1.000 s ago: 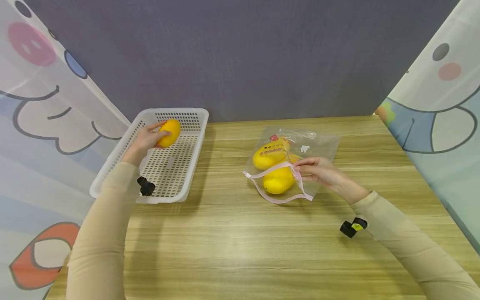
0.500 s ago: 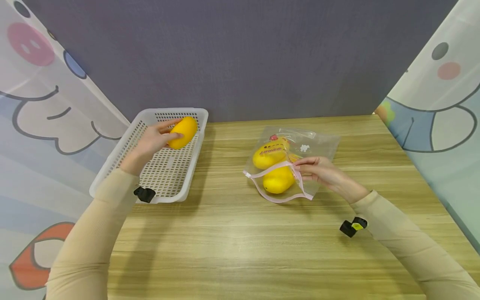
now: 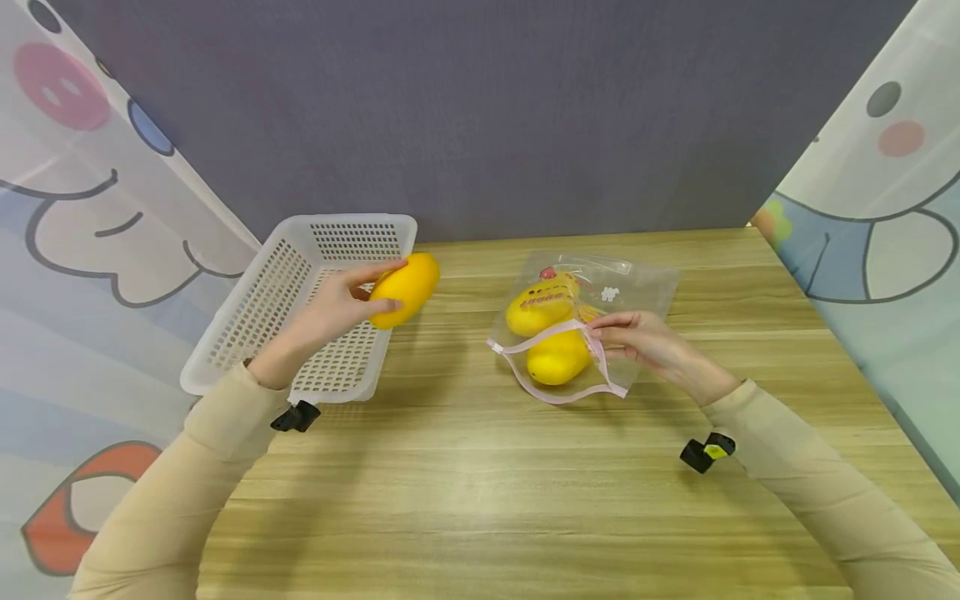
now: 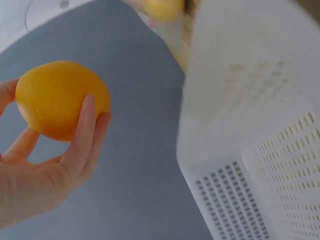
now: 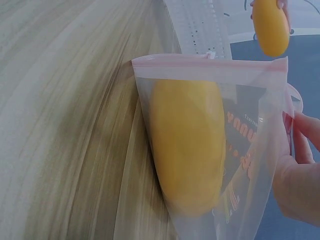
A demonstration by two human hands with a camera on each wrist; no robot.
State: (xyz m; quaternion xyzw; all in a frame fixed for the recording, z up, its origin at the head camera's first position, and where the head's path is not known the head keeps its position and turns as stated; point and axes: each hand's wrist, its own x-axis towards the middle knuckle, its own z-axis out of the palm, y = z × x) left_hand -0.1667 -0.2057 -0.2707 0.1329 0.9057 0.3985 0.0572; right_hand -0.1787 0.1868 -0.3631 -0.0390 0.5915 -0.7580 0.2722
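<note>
My left hand (image 3: 333, 310) grips a yellow mango (image 3: 406, 289) between thumb and fingers, held up over the right rim of the white basket. In the left wrist view the fingers wrap the underside of the mango (image 4: 60, 100). My right hand (image 3: 647, 343) pinches the pink zip edge of a clear zip bag (image 3: 649, 287), whose mouth gapes toward the front. Inside the bag lie two mangoes, one nearer the mouth (image 3: 557, 358) and another behind it (image 3: 537, 308) under the printed film. The right wrist view shows one mango (image 5: 187, 145) through the bag's side.
The white perforated basket (image 3: 231, 327) stands at the left on the wooden table (image 3: 480, 483). A grey panel (image 3: 480, 117) rises along the table's back edge. Cartoon-print curtains (image 3: 112, 217) hang on both sides.
My left hand has lifted the mango out of the basket and carried it right, past the basket's rim. The right hand and the bag have stayed in place.
</note>
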